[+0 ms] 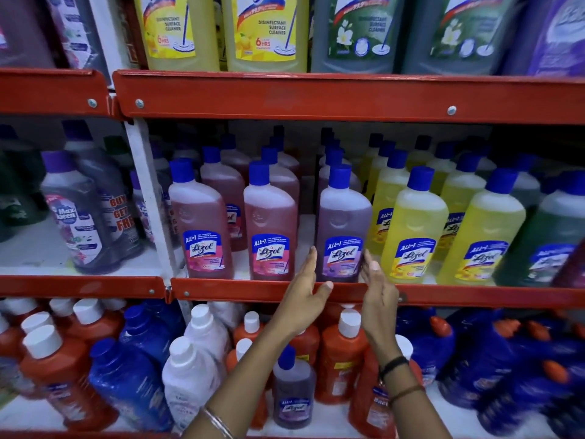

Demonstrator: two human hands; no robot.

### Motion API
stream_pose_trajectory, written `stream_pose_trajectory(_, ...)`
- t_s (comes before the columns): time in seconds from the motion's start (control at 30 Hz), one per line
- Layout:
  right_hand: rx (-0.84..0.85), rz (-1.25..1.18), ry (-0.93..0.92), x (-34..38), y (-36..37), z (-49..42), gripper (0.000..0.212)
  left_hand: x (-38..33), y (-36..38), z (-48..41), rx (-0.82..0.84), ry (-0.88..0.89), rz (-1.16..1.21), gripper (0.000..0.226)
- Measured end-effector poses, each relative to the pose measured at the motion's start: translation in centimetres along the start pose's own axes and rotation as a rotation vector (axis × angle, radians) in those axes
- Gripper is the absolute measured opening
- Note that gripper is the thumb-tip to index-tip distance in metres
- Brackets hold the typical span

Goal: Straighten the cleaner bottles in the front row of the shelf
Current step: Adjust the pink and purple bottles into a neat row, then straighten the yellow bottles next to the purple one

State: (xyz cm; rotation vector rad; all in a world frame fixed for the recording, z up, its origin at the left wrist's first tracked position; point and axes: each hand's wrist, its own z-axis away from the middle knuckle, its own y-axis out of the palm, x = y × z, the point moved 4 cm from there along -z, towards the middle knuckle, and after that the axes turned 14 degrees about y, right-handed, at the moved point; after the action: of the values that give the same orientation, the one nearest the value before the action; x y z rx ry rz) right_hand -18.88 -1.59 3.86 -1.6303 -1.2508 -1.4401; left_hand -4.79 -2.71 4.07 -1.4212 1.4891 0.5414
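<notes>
The middle shelf's front row holds blue-capped cleaner bottles: two pink ones (202, 223) (270, 226), a purple one (343, 226), two yellow ones (411, 229) (484, 236) and a green one (544, 242) at the right. My left hand (304, 293) is open, fingers just left of the purple bottle's base, thumb over the red shelf lip (240, 289). On the bottle's other side my right hand (378, 289) is also open, fingertips close to its lower edge. Neither hand visibly grips the bottle, which stands upright with its label facing me.
More bottles stand in rows behind the front ones. The upper shelf carries large yellow (266, 30) and green (354, 33) cleaner jugs. The lower shelf is crowded with orange, blue and white bottles (190, 369). A white upright (148, 198) divides off the left bay with purple bottles (79, 217).
</notes>
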Motion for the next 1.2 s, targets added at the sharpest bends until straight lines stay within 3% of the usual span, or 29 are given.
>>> stream_pose_trajectory(0.33, 0.092, -0.016, 0.025, 0.0, -0.9, -0.6, 0.054, 1.0, 0.6, -0.5, -0.13, 0.026, -0.023, 0.082)
stream_pose_trajectory(0.47, -0.002, -0.029, -0.139, 1.5, -4.2, 0.3, 0.053, -2.0, 2.2, 0.6, -0.502, 0.195, -0.147, 0.057)
stream_pose_trajectory(0.53, -0.124, -0.061, -0.236, 2.1, -6.9, 0.3, 0.048, -4.4, 4.0, 1.0, -0.578, 0.346, -0.165, 0.045)
stream_pose_trajectory(0.6, -0.178, -0.038, -0.257, 2.3, -9.0, -0.6, 0.047, -5.4, 6.3, 0.4, -0.477, 0.393, -0.132, 0.044)
stream_pose_trajectory(0.77, 0.0, 0.072, -0.028, 0.9, -10.6, -3.5, 0.082, -3.5, 10.1, -2.5, -0.192, 0.143, -0.044, 0.07)
stream_pose_trajectory(0.87, 0.082, 0.037, -0.003, 0.6, -10.9, -4.4, 0.078, -2.7, 10.7, -3.2, -0.101, 0.085, -0.01, 0.072)
stream_pose_trajectory(1.0, 0.137, -0.021, 0.016, 1.3, -11.6, -4.5, 0.085, -2.5, 10.7, -3.4, -0.073, 0.07, 0.009, 0.074)
stream_pose_trajectory(1.1, 0.149, -0.022, 0.04, 1.7, -11.6, -4.4, 0.077, -2.3, 10.6, -3.5, -0.093, 0.053, 0.064, 0.074)
stream_pose_trajectory(1.2, 0.138, -0.023, 0.029, 1.8, -11.6, -4.4, 0.086, -2.4, 10.6, -3.6, -0.117, 0.033, 0.084, 0.074)
